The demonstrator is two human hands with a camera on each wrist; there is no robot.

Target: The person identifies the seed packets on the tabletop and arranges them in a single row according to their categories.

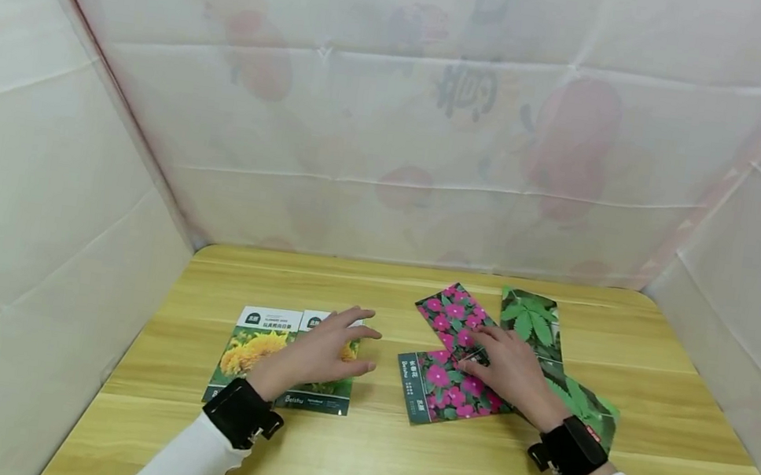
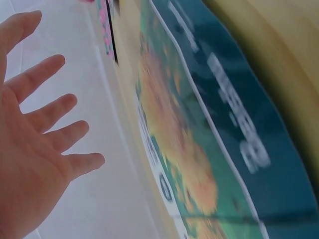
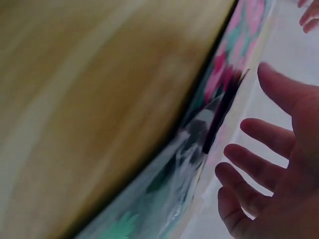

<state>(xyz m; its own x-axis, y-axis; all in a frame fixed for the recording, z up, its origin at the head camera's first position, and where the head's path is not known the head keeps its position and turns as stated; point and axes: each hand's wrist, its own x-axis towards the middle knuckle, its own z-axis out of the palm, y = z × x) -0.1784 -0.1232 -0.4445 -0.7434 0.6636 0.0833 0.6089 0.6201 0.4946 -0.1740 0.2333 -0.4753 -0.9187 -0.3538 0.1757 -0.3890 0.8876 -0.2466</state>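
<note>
Two seed packets with yellow flowers, the left one (image 1: 253, 349) and the right one (image 1: 320, 403), lie side by side on the left. Over them hovers my left hand (image 1: 316, 352), its fingers spread and holding nothing; the left wrist view shows it apart from the nearest packet (image 2: 172, 124). On the right, an upper pink-flower packet (image 1: 443, 309) and a lower one (image 1: 435, 395) overlap at an angle. Above these is my right hand (image 1: 510, 368), fingers loosely bent, with nothing between them in the right wrist view. It hides part of both pink packets.
Two green-leaf packets, an upper one (image 1: 530, 319) and a lower one (image 1: 587, 409), lie behind and under the right hand and wrist. Everything rests on a wooden table (image 1: 367, 466). Pale fabric walls (image 1: 379, 134) stand at the back and both sides.
</note>
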